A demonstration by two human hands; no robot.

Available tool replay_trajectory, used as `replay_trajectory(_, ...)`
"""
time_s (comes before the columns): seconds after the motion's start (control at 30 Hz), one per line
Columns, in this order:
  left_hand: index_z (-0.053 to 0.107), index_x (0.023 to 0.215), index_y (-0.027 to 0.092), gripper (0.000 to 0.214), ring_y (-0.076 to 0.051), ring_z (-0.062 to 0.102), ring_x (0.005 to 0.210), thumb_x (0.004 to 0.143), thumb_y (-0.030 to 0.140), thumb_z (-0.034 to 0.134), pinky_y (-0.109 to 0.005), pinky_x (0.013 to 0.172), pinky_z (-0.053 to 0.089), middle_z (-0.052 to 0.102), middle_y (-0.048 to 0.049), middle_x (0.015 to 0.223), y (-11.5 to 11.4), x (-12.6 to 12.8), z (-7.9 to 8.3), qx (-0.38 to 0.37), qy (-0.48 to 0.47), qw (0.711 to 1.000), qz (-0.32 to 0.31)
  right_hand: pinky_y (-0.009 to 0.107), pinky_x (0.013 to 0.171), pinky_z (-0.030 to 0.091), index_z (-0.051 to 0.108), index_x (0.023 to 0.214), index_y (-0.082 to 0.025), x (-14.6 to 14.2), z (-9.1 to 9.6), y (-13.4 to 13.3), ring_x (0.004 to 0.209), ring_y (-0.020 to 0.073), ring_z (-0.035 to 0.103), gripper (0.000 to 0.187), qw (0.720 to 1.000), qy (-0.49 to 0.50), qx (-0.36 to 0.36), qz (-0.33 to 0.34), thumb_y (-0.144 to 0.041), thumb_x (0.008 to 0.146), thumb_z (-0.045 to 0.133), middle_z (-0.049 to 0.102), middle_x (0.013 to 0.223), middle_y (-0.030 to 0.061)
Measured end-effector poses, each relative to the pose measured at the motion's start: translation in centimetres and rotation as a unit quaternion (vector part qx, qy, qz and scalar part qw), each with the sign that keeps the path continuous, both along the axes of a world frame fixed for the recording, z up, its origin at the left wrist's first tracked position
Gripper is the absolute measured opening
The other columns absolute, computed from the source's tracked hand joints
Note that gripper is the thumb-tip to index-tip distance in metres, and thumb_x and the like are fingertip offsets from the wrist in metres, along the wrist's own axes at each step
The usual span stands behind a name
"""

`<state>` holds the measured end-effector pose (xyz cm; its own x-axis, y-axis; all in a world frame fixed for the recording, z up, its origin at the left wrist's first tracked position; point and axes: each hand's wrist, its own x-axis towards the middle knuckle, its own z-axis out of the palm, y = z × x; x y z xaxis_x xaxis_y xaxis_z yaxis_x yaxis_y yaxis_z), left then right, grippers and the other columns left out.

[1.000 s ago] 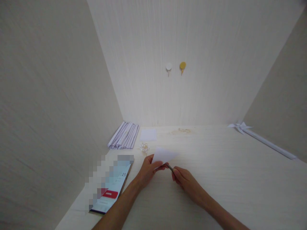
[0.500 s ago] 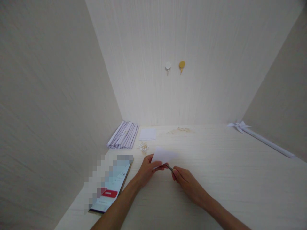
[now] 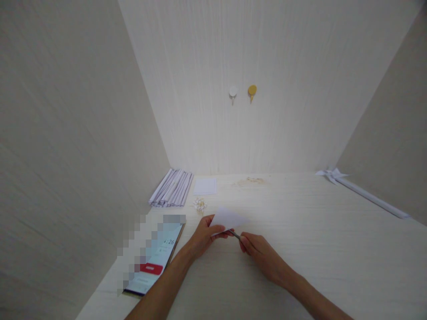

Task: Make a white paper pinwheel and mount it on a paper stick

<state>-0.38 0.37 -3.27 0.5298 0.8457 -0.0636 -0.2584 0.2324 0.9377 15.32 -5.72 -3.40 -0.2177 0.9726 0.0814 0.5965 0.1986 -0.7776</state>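
A small sheet of white paper [image 3: 227, 218] is pinched in my left hand [image 3: 207, 234], its thumb on top and fingers underneath. The sheet is tilted, and one corner points off to the right. My right hand [image 3: 256, 247] is closed around a thin, dark, metallic-looking tool [image 3: 235, 235]. The tip of this tool meets the near edge of the paper, close to my left fingertips. Its handle is hidden inside my right hand, so its exact kind cannot be made out.
Behind my left hand lie several cotton swabs [image 3: 200, 205] and a stack of white square sheets [image 3: 205, 186]. Rolled paper sticks [image 3: 171, 189] sit at the left wall, a phone [image 3: 155, 258] nearer me. A paper stick with a bow-like end [image 3: 370, 195] lies right. Two hooks [image 3: 252, 90] are on the back wall.
The paper has turned slightly, and its right corner now reaches a bit farther right and lower. Both hands stay nearly in place, with the tool still at the paper's edge.
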Motion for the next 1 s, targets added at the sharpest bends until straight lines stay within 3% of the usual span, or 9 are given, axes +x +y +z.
replay_trajectory(0.33, 0.059, 0.074, 0.007, 0.019, -0.016, 0.059, 0.065, 0.058, 0.017, 0.060, -0.024, 0.058, 0.042, 0.064, -0.0094, 0.071, -0.1, 0.0, 0.3, -0.001, 0.012, 1.000, 0.006, 0.026, 0.054, 0.031, 0.037, 0.055, -0.019, -0.1, 0.0, 0.1, 0.055, 0.0138, 0.041, 0.035, 1.000, 0.016, 0.001, -0.007, -0.035, 0.081, 0.020, 0.043, 0.054, -0.0008)
replay_trajectory(0.53, 0.060, 0.073, 0.008, 0.016, -0.016, 0.060, 0.068, 0.061, 0.019, 0.060, -0.025, 0.063, 0.043, 0.065, -0.0085, 0.071, 0.0, 0.2, 0.2, 0.000, 0.011, 0.998, 0.065, 0.021, 0.043, 0.027, 0.045, 0.060, -0.017, -0.1, -0.8, 0.3, 0.045, 0.0087, 0.033, 0.033, 0.985, 0.170, -0.008, -0.039, -0.039, 0.079, 0.029, 0.033, 0.049, -0.0050)
replay_trajectory(0.7, 0.059, 0.072, 0.010, 0.018, -0.016, 0.060, 0.065, 0.062, 0.024, 0.060, -0.027, 0.063, 0.043, 0.065, -0.0079, 0.072, -0.1, 0.7, 0.0, 0.010, 0.029, 0.993, 0.117, 0.016, 0.029, 0.014, 0.043, 0.067, -0.018, -0.3, -0.9, 1.0, 0.031, 0.0034, 0.018, 0.027, 0.915, 0.369, -0.086, -0.136, -0.044, 0.068, 0.049, 0.026, 0.038, -0.0117)
replay_trajectory(0.83, 0.059, 0.069, 0.009, 0.019, -0.015, 0.059, 0.058, 0.063, 0.027, 0.060, -0.026, 0.058, 0.043, 0.065, -0.0079, 0.068, -0.5, 1.2, -0.4, 0.062, 0.063, 0.992, 0.092, 0.014, 0.027, 0.010, 0.047, 0.076, -0.018, -0.2, -0.5, 1.3, 0.028, 0.0018, 0.014, 0.030, 0.843, 0.502, -0.104, -0.161, -0.041, 0.060, 0.060, 0.024, 0.033, -0.0144)
replay_trajectory(0.9, 0.059, 0.069, 0.009, 0.019, -0.014, 0.059, 0.057, 0.063, 0.027, 0.059, -0.025, 0.056, 0.043, 0.064, -0.0078, 0.067, -0.9, 1.5, -0.5, 0.085, 0.078, 0.992, 0.056, 0.014, 0.026, 0.008, 0.047, 0.062, -0.017, -0.2, -0.4, 1.4, 0.026, 0.0006, 0.014, 0.029, 0.819, 0.539, -0.109, -0.163, -0.041, 0.057, 0.062, 0.026, 0.030, -0.0135)
replay_trajectory(1.0, 0.058, 0.075, 0.009, 0.020, -0.013, 0.058, 0.054, 0.064, 0.026, 0.059, -0.023, 0.052, 0.043, 0.065, -0.0081, 0.070, -1.4, 1.8, -0.5, 0.090, 0.075, 0.993, -0.002, 0.015, 0.025, 0.006, 0.037, 0.039, -0.016, -0.1, -0.4, 1.4, 0.023, -0.0012, 0.014, 0.041, 0.804, 0.562, -0.112, -0.160, -0.042, 0.057, 0.062, 0.028, 0.026, -0.0106)
